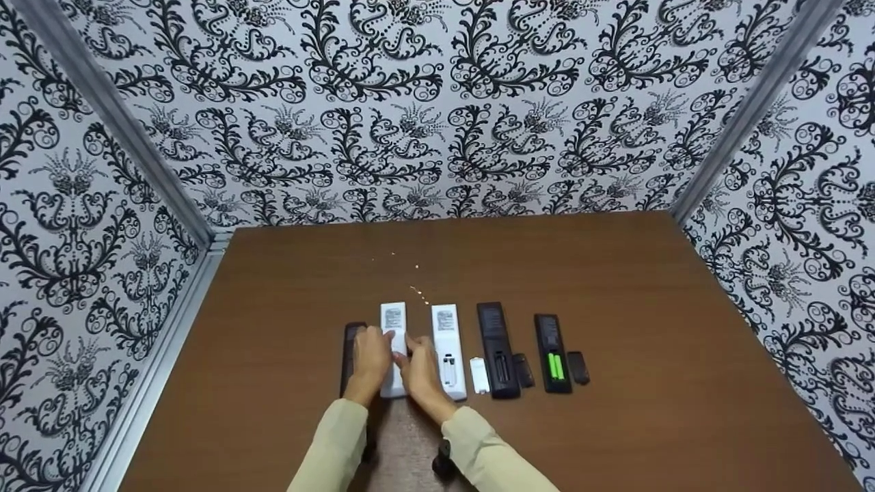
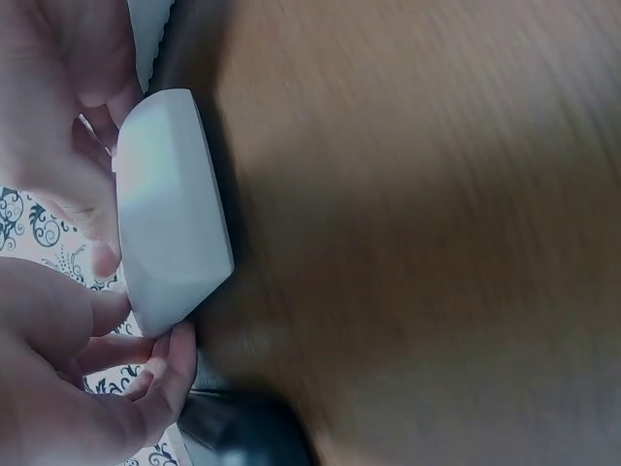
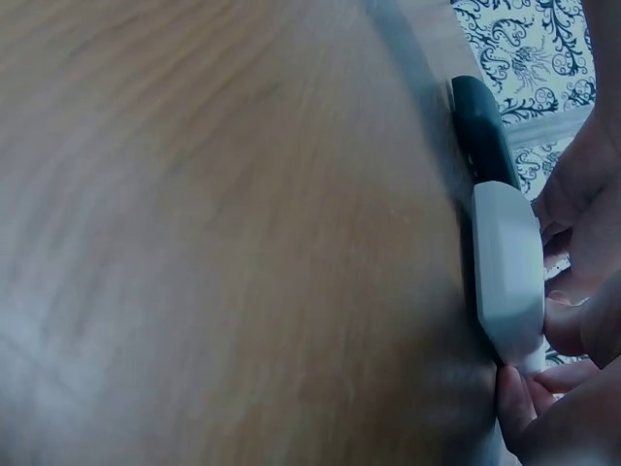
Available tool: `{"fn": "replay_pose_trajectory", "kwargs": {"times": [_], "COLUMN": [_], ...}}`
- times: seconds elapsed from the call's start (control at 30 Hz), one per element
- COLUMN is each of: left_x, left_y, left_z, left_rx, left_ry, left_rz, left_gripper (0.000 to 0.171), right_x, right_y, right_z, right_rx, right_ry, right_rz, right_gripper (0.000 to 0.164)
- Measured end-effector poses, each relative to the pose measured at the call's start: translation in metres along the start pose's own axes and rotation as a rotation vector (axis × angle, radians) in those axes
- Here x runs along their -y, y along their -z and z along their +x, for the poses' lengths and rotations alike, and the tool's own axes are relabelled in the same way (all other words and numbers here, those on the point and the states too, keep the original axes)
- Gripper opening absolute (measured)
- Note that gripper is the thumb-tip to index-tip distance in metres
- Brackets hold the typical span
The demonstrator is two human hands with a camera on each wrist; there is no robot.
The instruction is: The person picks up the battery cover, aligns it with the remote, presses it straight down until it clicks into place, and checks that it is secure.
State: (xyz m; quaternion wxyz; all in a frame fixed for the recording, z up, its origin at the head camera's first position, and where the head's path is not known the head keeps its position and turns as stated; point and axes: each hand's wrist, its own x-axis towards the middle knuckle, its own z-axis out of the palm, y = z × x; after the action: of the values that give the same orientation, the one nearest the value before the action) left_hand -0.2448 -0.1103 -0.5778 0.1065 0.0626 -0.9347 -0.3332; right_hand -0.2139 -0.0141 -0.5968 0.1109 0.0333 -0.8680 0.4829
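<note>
A white remote control (image 1: 393, 321) lies on the wooden table, its labelled back facing up. My left hand (image 1: 371, 355) grips its left edge, thumb on top and fingers along the side. From the other side my right hand (image 1: 422, 372) holds the right edge, its thumb pressing on the back. Both hands hide the remote's middle. In the left wrist view the white remote's near end (image 2: 175, 214) shows between the two hands. A dark remote control (image 1: 353, 335) lies just left of it, partly under my left hand; its end (image 3: 480, 126) shows in the right wrist view.
Rightward stand a second white remote (image 1: 446, 321) with its battery bay uncovered, a white battery cover (image 1: 480, 376), a dark remote (image 1: 492, 328) with an uncovered bay, its dark cover (image 1: 523, 371), a smaller black remote (image 1: 547, 331) with green batteries (image 1: 556, 367), and another dark cover (image 1: 578, 367).
</note>
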Motion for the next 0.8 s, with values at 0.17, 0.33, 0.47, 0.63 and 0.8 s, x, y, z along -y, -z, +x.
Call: {"fn": "replay_pose_trajectory", "kwargs": {"times": [0.17,0.33,0.47,0.63,0.8], "left_x": [-0.001,-0.001,0.002,0.004,0.003], "left_y": [0.002,0.001,0.004,0.013,0.019], "left_z": [0.0,-0.001,0.001,0.004,0.002], "left_rx": [0.012,0.039,0.012,0.001,0.03], "left_ry": [0.008,0.026,-0.006,-0.025,-0.025], "left_rz": [0.013,0.018,-0.003,-0.087,-0.118], "left_gripper": [0.023,0.025,0.032,0.037,0.029], "right_x": [0.001,0.002,0.004,0.005,0.004], "right_y": [0.001,0.006,0.013,0.022,0.031], "right_z": [0.0,0.0,0.0,-0.004,-0.008], "right_rx": [0.019,0.035,0.062,0.099,0.123], "right_ry": [-0.029,-0.06,-0.091,-0.157,-0.147], "right_rz": [0.062,0.101,0.111,0.175,0.236], "right_gripper": [0.045,0.044,0.041,0.033,0.02]}}
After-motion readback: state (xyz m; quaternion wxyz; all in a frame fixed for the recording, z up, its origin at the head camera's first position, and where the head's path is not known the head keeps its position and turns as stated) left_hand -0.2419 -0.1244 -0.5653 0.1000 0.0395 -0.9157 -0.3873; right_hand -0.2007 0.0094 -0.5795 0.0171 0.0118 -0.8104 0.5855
